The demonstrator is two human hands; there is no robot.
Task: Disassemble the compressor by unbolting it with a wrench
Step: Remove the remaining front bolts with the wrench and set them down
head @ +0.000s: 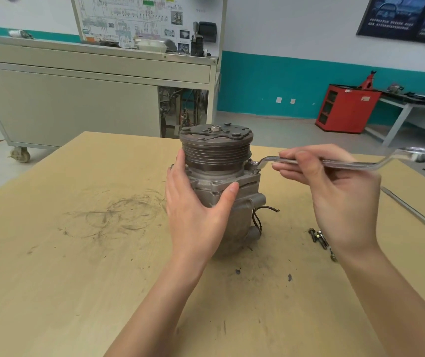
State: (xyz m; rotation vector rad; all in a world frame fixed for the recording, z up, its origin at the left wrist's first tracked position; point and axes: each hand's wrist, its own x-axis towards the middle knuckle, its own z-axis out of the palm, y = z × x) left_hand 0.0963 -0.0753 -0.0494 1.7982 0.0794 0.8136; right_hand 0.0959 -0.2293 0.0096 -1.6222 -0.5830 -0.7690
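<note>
Compressor upright on table, pulley end up. Left hand wraps housing, bracing against turning. Right hand clamps wrench mid-shaft; ring end seated on flange bolt just beyond left thumb. Loose bolts below right palm, apparently already removed.

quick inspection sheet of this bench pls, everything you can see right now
surface: wooden table, scuffed with dark ring marks and smudges
job's things: compressor stands upright, pulley on top; one end of the wrench sits at its upper right corner
clutter: loose bolts lie right of the compressor; a long metal rod lies near the right edge
hands: left hand grips the compressor body; right hand holds the wrench shank
cables: short dark wires stick out of the compressor's right side
surroundings: grey wheeled cabinet, diagram board, red cabinet
</note>
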